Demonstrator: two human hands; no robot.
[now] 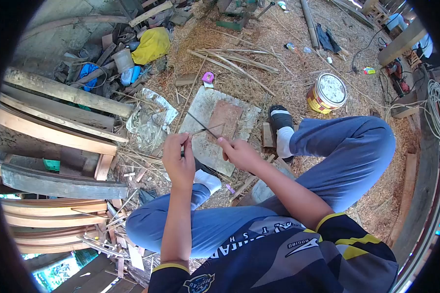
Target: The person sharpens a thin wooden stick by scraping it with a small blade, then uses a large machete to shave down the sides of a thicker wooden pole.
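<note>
Pinching a thin wooden stick (199,131) between closed fingertips, the left hand (177,160) presents it crosswise to a dark rod (197,120), whose near end the right hand (239,154) grips with thumb and fingers closed. The stick is already slender and appears mid-work; the amount remaining cannot be determined. Both pieces project beyond the fingertips, above a grey slab (212,155) among wood shavings (190,36).

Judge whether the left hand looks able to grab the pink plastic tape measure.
Probably not immediately: the left hand grips a slender brown stick, and the tape measure lies beyond the flat pale board.
</note>
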